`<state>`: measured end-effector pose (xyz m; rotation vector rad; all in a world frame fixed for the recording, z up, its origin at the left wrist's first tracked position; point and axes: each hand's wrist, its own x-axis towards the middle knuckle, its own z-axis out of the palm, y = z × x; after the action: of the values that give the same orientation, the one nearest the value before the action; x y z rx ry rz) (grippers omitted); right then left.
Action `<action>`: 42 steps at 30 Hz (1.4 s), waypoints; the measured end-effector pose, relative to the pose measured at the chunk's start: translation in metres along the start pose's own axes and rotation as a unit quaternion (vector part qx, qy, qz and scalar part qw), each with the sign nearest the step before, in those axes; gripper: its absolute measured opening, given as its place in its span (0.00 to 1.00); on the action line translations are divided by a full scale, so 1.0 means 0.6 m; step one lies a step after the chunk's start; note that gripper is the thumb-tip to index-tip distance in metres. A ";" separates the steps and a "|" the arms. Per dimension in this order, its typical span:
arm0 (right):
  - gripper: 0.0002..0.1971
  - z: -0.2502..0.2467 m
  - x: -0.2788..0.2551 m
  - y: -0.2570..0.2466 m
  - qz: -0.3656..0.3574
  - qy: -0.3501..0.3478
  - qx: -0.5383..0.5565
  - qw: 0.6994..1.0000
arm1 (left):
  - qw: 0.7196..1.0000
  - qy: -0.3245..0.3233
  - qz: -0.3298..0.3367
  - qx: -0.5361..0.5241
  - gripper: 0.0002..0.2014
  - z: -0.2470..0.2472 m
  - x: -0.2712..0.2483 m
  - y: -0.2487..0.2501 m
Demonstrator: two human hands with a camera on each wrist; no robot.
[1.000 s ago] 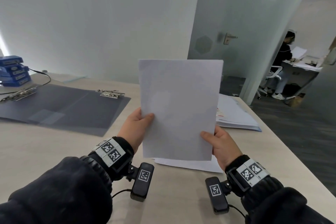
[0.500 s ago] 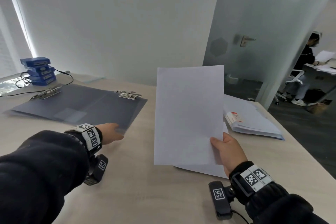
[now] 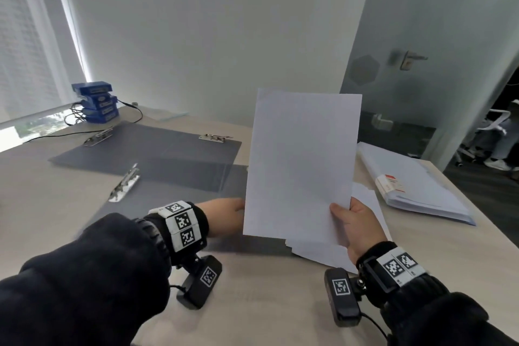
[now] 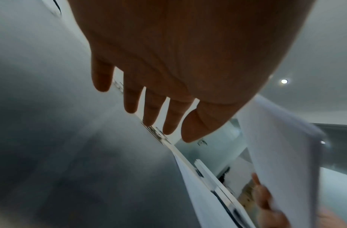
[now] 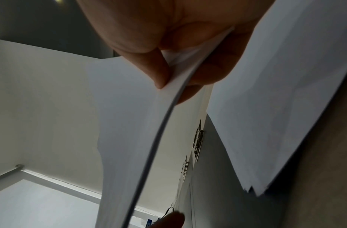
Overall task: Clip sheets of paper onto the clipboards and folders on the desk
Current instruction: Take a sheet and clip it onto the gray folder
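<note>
1. left hand (image 3: 224,215) let go of the paper stack (image 3: 302,166), so only the right hand (image 3: 355,226) pinches it now
2. left hand went out flat over the nearest grey clipboard (image 3: 179,196), which now lies closer to the person

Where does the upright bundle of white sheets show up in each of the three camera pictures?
Head: sheets of paper upright at centre, pinched by the right hand.
Left wrist: sheets at far right.
Right wrist: curved edge through the centre.
Shared landmark: metal clip.
</note>
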<state>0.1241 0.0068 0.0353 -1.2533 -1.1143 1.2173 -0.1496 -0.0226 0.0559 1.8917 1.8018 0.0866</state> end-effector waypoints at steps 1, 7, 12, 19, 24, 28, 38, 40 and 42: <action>0.11 0.002 0.001 0.000 0.002 0.000 -0.002 1.000 | 0.999 0.025 -0.020 -0.024 0.23 -0.010 -0.006 -0.014; 0.11 0.042 0.000 0.000 0.013 -0.030 -0.012 0.999 | 0.991 0.035 -0.131 -0.010 0.22 -0.039 -0.044 -0.125; 0.09 0.103 -0.003 0.008 0.028 -0.068 -0.032 0.997 | 0.989 0.010 -0.141 0.044 0.25 -0.013 -0.096 -0.153; 0.13 0.179 -0.014 0.019 0.036 -0.127 -0.084 0.988 | 0.993 0.023 -0.111 -0.021 0.21 -0.011 -0.179 -0.153; 0.14 0.228 -0.023 0.035 0.068 -0.185 -0.135 0.971 | 0.941 0.208 -0.160 -0.215 0.11 -0.050 -0.225 -0.223; 0.14 0.260 -0.040 0.040 0.089 -0.231 -0.189 0.950 | 0.897 0.262 -0.231 -0.270 0.10 -0.047 -0.246 -0.294; 0.11 0.285 -0.066 0.062 0.098 -0.259 -0.249 0.928 | 0.880 0.239 -0.214 -0.350 0.23 -0.012 -0.210 -0.345; 0.13 0.285 -0.070 0.063 0.096 -0.283 -0.253 0.920 | 0.875 0.242 -0.211 -0.362 0.23 -0.010 -0.207 -0.346; 0.19 0.285 -0.074 0.061 0.095 -0.309 -0.261 0.910 | 0.875 0.242 -0.212 -0.363 0.22 -0.011 -0.205 -0.353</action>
<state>-0.0507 -0.0285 0.0064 -1.4296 -1.9127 1.5875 -0.3595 -0.1413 0.0124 0.9634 2.0460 1.0037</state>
